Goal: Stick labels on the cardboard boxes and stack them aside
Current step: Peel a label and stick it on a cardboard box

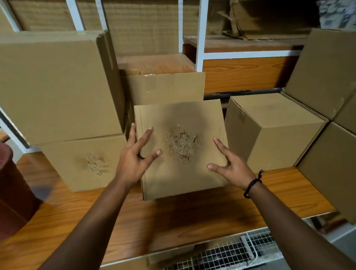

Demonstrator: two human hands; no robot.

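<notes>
The torn-topped cardboard box (181, 177) sits on the wooden table (176, 218) between neighbouring boxes (275, 130), with the left hand (133, 157) and right hand (233, 165) both spread open, fingers straight, touching its left and right top edges.

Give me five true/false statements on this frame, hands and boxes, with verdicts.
1. Both hands touch the middle box. True: the left hand is at its left edge, the right hand at its right edge.
2. The middle box bears a fresh white label. False: its face shows only a torn patch.
3. A black band sits on the left wrist. False: it is on the right wrist.
4. The box at left has a larger box stacked on it. True.
5. The maroon bin stands right of the middle box. False: it is at the far left.
</notes>
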